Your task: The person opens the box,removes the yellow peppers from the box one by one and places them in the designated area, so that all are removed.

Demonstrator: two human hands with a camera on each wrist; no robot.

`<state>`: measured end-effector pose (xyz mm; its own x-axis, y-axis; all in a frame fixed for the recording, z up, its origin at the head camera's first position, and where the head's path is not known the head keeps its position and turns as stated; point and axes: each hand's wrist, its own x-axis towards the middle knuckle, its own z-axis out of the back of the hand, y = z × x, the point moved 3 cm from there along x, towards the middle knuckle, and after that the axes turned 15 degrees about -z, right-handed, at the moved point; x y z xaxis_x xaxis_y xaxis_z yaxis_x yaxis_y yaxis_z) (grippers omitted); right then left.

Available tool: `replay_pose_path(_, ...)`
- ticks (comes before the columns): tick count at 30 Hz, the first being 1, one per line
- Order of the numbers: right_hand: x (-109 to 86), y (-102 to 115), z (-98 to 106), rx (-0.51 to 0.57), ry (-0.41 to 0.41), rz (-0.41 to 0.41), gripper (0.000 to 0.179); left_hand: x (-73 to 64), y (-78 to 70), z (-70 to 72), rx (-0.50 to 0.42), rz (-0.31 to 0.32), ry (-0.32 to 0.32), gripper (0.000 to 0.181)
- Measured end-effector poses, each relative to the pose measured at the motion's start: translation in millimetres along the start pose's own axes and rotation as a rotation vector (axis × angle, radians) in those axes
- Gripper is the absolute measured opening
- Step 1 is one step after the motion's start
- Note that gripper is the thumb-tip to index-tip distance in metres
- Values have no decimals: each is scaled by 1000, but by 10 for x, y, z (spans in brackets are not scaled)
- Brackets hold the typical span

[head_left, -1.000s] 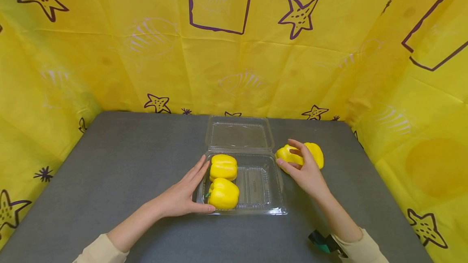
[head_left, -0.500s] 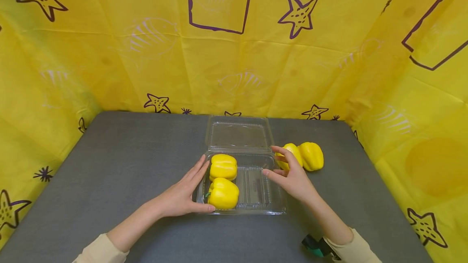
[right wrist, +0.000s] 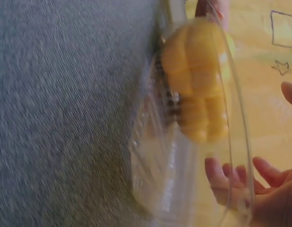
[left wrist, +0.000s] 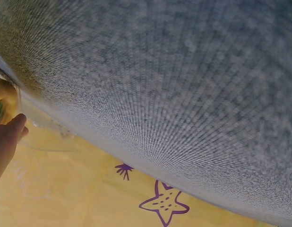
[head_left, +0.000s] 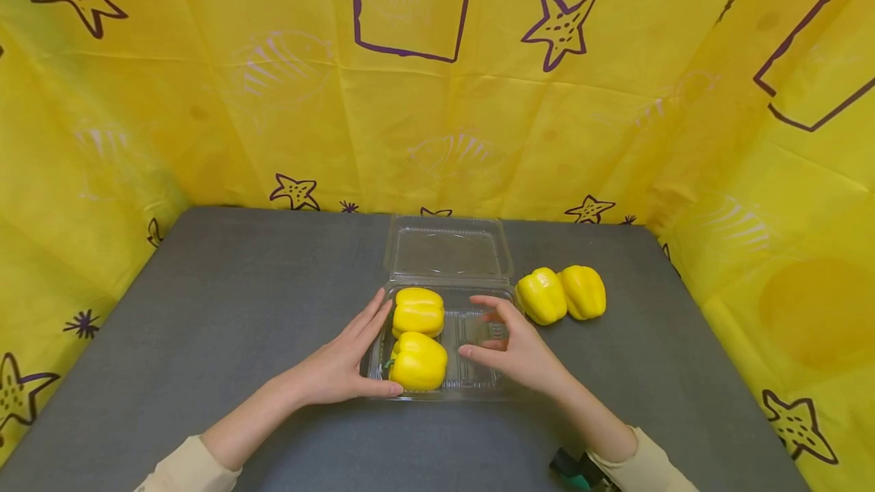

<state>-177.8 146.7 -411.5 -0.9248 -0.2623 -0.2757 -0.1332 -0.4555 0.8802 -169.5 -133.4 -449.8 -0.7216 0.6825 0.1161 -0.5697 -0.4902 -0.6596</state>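
Right hand (head_left: 516, 351), emptied and relaxed, now over clear clamshell tray (head_left: 509, 384); two yellow peppers (head_left: 560, 294) left outside. Left hand (head_left: 342, 364), fingers straight, steadying tray's edge.

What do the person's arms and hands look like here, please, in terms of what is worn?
Both hands are bare, with no gloves or rings to be seen. The left hand and right hand come out of long cream-coloured sleeves that end above the wrists. A dark and teal device sits on the right forearm by the cuff.
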Motion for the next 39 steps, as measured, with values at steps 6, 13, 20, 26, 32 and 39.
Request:
replay_pose_path(6,26,-61,-139,-11,60,32,67,-2,5,-4,-3,2,-1,122)
replay_pose_path(13,52,-82,-233,-37,89,46,62,-4,1,-2,-7,13,0,122)
replay_pose_path(20,56,-58,-284,-67,112,59,63,-2,-6,3,-16,19,1,121)
replay_pose_path(26,78,-81,-334,-85,136,65,64,-4,-8,7,-17,20,2,120)
replay_pose_path(32,84,-99,-373,-113,134,66,64,-2,-13,9,-21,13,0,120)
replay_pose_path(39,95,-94,-403,-149,146,71,63,-3,-15,9,-18,15,-2,120)
